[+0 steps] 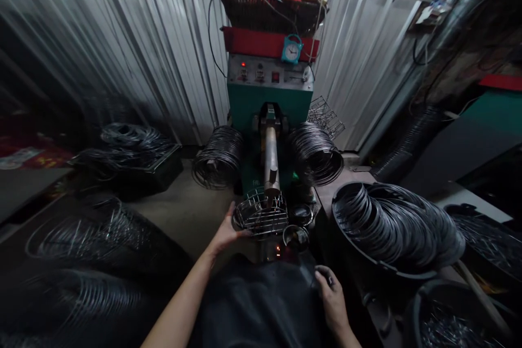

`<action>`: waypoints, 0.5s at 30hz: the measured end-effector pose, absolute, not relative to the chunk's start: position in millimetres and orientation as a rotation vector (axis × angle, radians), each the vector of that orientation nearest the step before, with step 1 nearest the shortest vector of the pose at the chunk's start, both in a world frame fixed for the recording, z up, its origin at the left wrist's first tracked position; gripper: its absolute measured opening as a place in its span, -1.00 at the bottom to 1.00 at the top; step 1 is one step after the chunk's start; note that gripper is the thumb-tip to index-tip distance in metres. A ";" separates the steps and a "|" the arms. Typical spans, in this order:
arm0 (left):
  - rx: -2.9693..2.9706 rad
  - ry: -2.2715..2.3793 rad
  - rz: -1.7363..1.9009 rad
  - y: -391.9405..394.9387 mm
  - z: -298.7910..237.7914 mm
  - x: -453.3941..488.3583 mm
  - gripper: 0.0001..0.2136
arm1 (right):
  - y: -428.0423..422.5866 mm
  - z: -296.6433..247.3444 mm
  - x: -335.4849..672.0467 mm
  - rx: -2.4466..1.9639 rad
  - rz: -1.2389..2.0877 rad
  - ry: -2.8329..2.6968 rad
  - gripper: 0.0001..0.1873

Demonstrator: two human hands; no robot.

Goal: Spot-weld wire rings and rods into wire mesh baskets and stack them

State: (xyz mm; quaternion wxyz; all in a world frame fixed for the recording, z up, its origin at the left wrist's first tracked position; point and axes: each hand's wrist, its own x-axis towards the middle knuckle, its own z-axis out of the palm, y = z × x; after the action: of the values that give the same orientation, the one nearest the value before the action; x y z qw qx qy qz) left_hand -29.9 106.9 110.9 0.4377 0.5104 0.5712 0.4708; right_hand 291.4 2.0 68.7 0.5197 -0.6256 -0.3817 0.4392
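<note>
My left hand (227, 235) grips the left edge of a small round wire basket (261, 217), thumb along its near side. The basket sits at the lower end of a metal arm (271, 160) that sticks out from a green welding machine (269, 92). My right hand (332, 296) is apart from the basket, low on the right beside the dark apron (261, 299). Its fingers are curled, and something dark shows at the fingertips, too small to name. Between the hands stands a small round metal container (296, 237).
Coils of wire rings hang left (218, 157) and right (316, 155) of the machine. A tub (338, 228) on the right is full of wire rings. Below it stands a bucket (420, 304) of short metal pieces. Wire stacks (93, 228) lie to the left.
</note>
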 end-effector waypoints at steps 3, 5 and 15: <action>1.201 1.376 1.226 110.1 105.3 -22.6 0.08 | -16.4 52.6 296.4 -1.564 0.986 -1.185 -0.74; 1.139 1.304 1.299 116.2 100.0 -18.4 0.04 | -23.3 43.3 298.5 -1.561 0.975 -1.288 -0.79; 1.270 1.333 1.315 89.8 113.7 -17.4 -0.07 | 8.4 118.6 279.1 -1.425 1.012 -1.714 -0.85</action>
State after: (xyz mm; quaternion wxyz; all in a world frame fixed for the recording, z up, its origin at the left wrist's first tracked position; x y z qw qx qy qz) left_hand -17.4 89.8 113.7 0.4254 0.5080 0.5333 0.5260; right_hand 279.1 8.4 118.6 0.3397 -0.5476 -0.6584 0.3889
